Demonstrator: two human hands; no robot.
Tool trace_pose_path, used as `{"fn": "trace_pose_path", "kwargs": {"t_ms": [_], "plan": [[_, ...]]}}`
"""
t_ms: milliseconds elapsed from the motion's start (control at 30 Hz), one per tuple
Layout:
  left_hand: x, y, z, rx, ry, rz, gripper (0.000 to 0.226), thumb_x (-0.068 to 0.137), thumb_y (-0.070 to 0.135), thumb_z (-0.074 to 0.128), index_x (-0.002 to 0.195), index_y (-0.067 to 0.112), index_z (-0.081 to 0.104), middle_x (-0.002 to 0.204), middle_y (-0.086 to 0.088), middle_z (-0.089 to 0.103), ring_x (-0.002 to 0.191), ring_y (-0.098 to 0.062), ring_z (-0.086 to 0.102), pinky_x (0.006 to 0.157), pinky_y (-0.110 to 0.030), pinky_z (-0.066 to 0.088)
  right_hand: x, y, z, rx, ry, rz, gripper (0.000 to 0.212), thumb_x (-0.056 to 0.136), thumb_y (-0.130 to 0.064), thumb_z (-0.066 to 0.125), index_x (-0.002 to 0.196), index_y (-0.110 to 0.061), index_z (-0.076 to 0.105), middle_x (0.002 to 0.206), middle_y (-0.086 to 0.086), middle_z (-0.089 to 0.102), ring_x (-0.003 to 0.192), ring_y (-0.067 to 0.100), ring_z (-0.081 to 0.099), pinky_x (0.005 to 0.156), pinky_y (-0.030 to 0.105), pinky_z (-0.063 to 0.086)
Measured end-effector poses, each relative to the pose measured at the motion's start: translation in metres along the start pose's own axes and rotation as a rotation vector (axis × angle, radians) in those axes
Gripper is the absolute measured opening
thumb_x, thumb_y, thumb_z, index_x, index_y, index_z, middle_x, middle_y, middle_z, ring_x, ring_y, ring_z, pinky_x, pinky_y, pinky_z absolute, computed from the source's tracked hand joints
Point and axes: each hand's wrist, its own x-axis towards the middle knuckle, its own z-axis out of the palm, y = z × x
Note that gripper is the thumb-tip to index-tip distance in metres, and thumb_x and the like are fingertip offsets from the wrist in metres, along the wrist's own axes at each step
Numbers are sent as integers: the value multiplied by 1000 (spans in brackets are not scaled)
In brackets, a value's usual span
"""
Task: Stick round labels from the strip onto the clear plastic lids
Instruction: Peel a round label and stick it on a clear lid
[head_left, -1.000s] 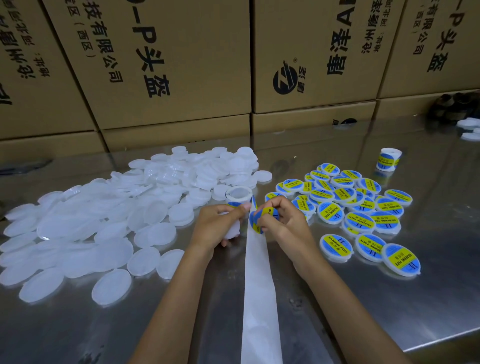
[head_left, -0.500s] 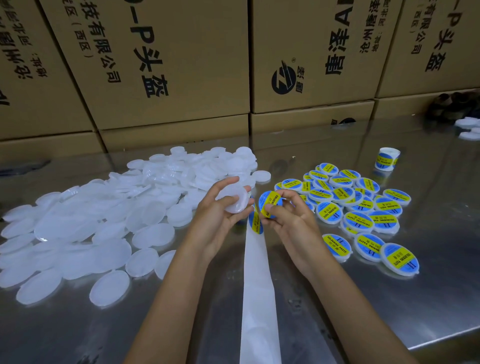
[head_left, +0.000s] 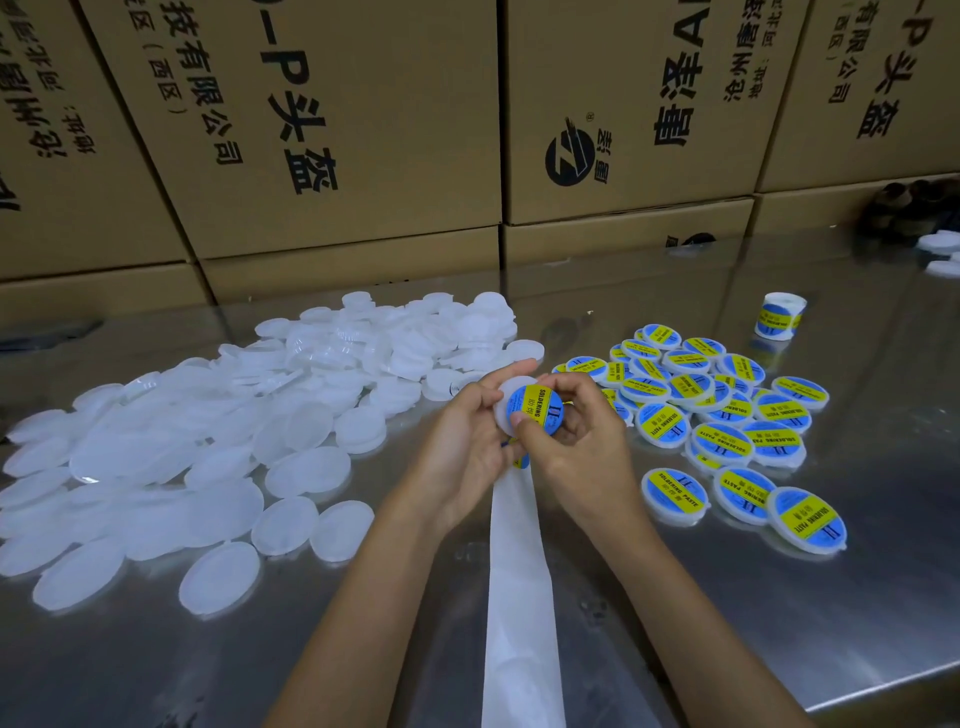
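Observation:
My left hand (head_left: 467, 441) grips a clear plastic lid (head_left: 506, 395) above the table's middle. My right hand (head_left: 582, 441) pinches a round blue and yellow label (head_left: 535, 410) and holds it against that lid. The white backing strip (head_left: 519, 597) hangs from under my hands toward me. A large pile of bare clear lids (head_left: 234, 431) covers the left of the table. Labelled lids (head_left: 717, 410) lie in a heap at the right.
A roll of labels (head_left: 779, 316) stands at the back right. Stacked cardboard boxes (head_left: 322, 130) wall off the back of the steel table (head_left: 779, 623). A few more white lids (head_left: 943, 254) and dark objects (head_left: 904, 208) sit at the far right edge.
My right hand peeled the label off the strip and brought it onto the lid. My left hand lifted the lid from the table and turned it toward the label.

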Motion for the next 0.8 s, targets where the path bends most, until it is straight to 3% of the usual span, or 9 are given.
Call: {"fn": "trace_pose_path", "kwargs": {"t_ms": [267, 533, 667, 800], "plan": [[0, -3, 4, 35, -2, 11, 46, 100, 10, 28, 134, 9, 58, 134, -16, 64, 104, -25, 66, 86, -31, 58, -1, 2, 0, -31, 8, -22, 33, 82, 0, 72, 94, -28, 58, 85, -15, 69, 77, 9, 68, 65, 17, 51], [-1, -4, 5, 110, 16, 14, 46, 101, 9, 29, 138, 8, 56, 137, -19, 61, 113, -28, 62, 103, -39, 49, 0, 6, -1, -87, 9, -24, 27, 82, -4, 75, 98, -19, 60, 85, -8, 70, 76, 15, 69, 67, 24, 54], [-2, -5, 6, 118, 15, 25, 46, 101, 9, 28, 137, 10, 56, 137, -17, 62, 110, -26, 65, 100, -37, 52, -1, 7, -1, -149, 28, -40, 26, 81, -9, 78, 97, -21, 61, 77, -17, 65, 59, 2, 59, 57, 11, 43], [-2, -3, 6, 23, -5, 35, 45, 101, 9, 29, 136, 9, 57, 136, -16, 63, 112, -27, 66, 93, -33, 56, 0, 9, -2, -304, 84, -87, 36, 77, -24, 81, 104, -37, 60, 97, -20, 54, 68, 6, 56, 63, 12, 42]]}}
